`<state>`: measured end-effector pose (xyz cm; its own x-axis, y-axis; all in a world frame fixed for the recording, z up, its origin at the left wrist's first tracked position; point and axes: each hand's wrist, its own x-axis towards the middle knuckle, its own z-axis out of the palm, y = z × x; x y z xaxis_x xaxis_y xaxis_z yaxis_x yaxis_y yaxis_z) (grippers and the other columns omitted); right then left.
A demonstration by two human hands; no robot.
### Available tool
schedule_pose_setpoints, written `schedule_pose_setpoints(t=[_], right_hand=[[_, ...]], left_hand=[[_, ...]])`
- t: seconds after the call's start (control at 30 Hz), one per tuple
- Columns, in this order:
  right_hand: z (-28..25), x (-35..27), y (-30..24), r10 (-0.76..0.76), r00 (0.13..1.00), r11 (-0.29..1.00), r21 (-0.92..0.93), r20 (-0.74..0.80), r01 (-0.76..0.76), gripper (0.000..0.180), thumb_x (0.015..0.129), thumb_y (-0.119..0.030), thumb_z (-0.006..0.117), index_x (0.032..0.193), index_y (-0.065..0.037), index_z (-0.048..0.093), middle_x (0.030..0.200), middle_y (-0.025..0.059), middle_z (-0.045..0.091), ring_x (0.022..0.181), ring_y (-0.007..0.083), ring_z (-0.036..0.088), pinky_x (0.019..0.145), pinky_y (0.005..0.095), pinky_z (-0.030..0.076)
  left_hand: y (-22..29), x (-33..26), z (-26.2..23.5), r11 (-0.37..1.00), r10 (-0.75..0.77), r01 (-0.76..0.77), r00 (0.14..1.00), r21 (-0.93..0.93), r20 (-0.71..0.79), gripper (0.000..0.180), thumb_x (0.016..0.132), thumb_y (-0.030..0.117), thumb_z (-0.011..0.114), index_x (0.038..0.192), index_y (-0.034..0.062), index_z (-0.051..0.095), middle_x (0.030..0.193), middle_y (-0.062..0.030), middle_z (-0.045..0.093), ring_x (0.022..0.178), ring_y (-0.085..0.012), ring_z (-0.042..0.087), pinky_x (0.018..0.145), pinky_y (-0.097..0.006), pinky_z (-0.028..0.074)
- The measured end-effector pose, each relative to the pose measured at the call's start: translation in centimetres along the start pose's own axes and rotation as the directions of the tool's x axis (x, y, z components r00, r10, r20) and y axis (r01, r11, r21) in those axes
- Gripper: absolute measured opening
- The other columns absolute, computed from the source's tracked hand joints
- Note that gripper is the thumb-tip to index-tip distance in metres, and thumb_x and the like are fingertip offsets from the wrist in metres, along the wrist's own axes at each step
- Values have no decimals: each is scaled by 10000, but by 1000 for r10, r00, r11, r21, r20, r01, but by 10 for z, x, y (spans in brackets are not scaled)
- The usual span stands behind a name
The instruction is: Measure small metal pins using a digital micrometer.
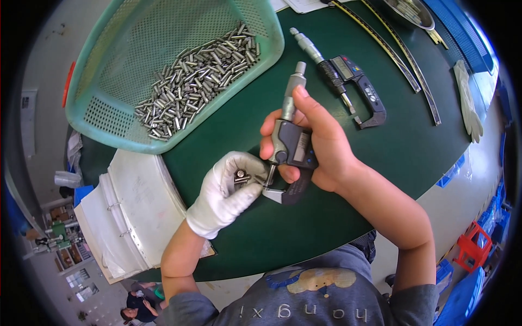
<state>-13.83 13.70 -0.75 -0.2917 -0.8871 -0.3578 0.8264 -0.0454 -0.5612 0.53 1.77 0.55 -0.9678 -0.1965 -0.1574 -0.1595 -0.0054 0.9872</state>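
Observation:
My right hand (321, 136), bare, is wrapped round a digital micrometer (292, 142), thumb up along its thimble. The micrometer's jaws point down toward me. My left hand (224, 191), in a white glove, is curled around several small metal pins (241, 177). Its thumb and fingertips hold one pin at the micrometer's jaws; whether the jaws touch it I cannot tell. A second digital micrometer (343, 76) lies on the green table (239, 244), beyond my right hand. At the far left a green plastic basket (117, 142) holds a heap of metal pins (198, 79).
An open ring binder (138, 209) lies left of my left hand. Two curved striped strips (405, 60), a metal bowl (416, 13) and a white glove (466, 100) lie at the far right. A red stool (473, 247) stands on the floor; another person (142, 304) is at lower left.

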Motion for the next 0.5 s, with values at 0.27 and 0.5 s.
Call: schedule_pose_setpoints(t=[0.27, 0.5], right_hand=[[4, 0, 1, -36, 999, 992, -117, 34, 40, 598, 867, -545, 237, 866, -15, 515, 676, 114, 567, 393, 150, 441, 404, 240, 388], [5, -2, 2, 3, 1000, 1000, -12, 4, -3, 630, 883, -508, 131, 914, -10, 515, 681, 120, 555, 383, 161, 437, 387, 248, 384]], left_hand=[[4, 3, -7, 847, -381, 418, 908, -329, 173, 289, 796, 252, 616, 919, 15, 506, 774, -32, 498, 559, -71, 411, 479, -196, 327], [6, 5, -16, 801, -432, 480, 877, -357, 210, 150, 834, 185, 545, 855, 41, 508, 710, -29, 517, 544, -72, 433, 458, -190, 330]])
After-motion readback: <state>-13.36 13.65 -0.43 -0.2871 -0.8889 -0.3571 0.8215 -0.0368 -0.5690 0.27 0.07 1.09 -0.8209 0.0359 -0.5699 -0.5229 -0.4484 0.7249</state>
